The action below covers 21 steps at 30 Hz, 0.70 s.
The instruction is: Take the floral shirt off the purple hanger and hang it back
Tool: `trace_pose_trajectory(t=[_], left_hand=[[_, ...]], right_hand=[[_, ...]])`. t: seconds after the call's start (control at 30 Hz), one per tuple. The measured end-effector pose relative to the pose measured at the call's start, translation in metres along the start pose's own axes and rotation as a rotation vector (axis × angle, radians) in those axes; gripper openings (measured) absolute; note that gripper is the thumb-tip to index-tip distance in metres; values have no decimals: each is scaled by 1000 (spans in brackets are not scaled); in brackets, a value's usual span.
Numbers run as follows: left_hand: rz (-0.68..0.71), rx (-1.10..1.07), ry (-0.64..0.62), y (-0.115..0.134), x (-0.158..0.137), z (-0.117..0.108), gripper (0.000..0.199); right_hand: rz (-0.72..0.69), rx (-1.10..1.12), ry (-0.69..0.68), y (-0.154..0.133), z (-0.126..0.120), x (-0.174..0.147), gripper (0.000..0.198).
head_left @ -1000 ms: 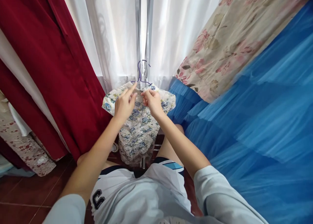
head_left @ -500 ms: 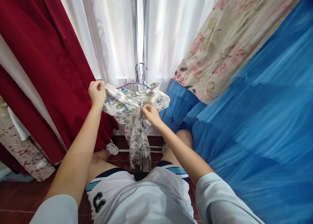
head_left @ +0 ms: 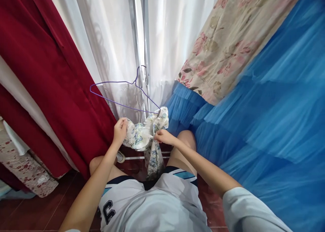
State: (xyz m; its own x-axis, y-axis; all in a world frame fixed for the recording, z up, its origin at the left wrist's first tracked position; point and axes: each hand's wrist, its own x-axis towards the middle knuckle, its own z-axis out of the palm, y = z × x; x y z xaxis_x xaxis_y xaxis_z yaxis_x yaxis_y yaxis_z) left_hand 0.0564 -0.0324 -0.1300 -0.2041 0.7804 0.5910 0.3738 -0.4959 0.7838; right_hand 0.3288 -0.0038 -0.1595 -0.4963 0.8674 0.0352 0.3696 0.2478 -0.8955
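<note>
A white garment with a blue and yellow floral print [head_left: 139, 136] hangs in front of me between my hands. My left hand [head_left: 120, 132] pinches its left side, the fingers closed on the cloth. Near the middle of the garment, my right hand [head_left: 162, 137] grips another fold. A purple wire hanger [head_left: 111, 101] hangs by its hook above; its left arm is bare, while its right end is still in the garment's right shoulder. The garment's lower part drops between my legs.
Red cloth [head_left: 58, 56] hangs on the left and white curtains [head_left: 114, 32] behind the hanger. A metal pole [head_left: 145, 49] stands in the middle. To the right hang a beige floral cloth [head_left: 215, 52] and blue tulle [head_left: 254, 123]. Dark red tiles [head_left: 58, 205] cover the floor.
The garment's left shoulder has come off the hanger, whose left arm now swings free and tilts. My left hand has moved down and right with the cloth; my right hand has moved lower.
</note>
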Motion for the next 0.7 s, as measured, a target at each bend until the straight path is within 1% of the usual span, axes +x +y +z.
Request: trace_pose_trajectory(t=[0.07, 0.1, 0.17, 0.2, 0.23, 0.27, 0.33, 0.4, 0.47, 0.53, 0.6, 0.63, 0.7], left_hand=[[97, 10, -131, 37, -7, 17, 26], [145, 27, -199, 54, -10, 25, 26], [213, 66, -309, 82, -11, 39, 24], [215, 73, -361, 91, -11, 44, 24], [187, 59, -411, 97, -10, 47, 24], [126, 16, -464, 98, -9, 49, 25], [-69, -154, -587, 94, -10, 50, 29], [-261, -358, -709, 84, -19, 47, 36], [-359, -467, -818, 71, -36, 45, 42], [-379, -435, -917, 57, -57, 45, 44], [-376, -328, -958, 45, -73, 46, 43], [-369, -282, -939, 41, -77, 47, 43], [-327, -226, -818, 38, -77, 46, 44]], right_hand=[[-77, -56, -57, -7, 6, -7, 15], [-129, -52, -103, -14, 10, -11, 17], [-219, 57, -231, -32, 18, -18, 32], [-237, 157, -277, -41, 21, -22, 38], [-238, 258, -294, -50, 24, -25, 39], [-228, 341, -280, -58, 25, -29, 40], [-192, 416, -200, -71, 22, -36, 40], [-174, 388, -128, -81, 12, -44, 41], [-213, 305, -50, -87, -5, -51, 40], [-304, 146, 91, -90, -30, -56, 38], [-405, -87, 260, -91, -62, -57, 36], [-444, -201, 340, -91, -81, -55, 36], [-471, -325, 478, -92, -120, -44, 36]])
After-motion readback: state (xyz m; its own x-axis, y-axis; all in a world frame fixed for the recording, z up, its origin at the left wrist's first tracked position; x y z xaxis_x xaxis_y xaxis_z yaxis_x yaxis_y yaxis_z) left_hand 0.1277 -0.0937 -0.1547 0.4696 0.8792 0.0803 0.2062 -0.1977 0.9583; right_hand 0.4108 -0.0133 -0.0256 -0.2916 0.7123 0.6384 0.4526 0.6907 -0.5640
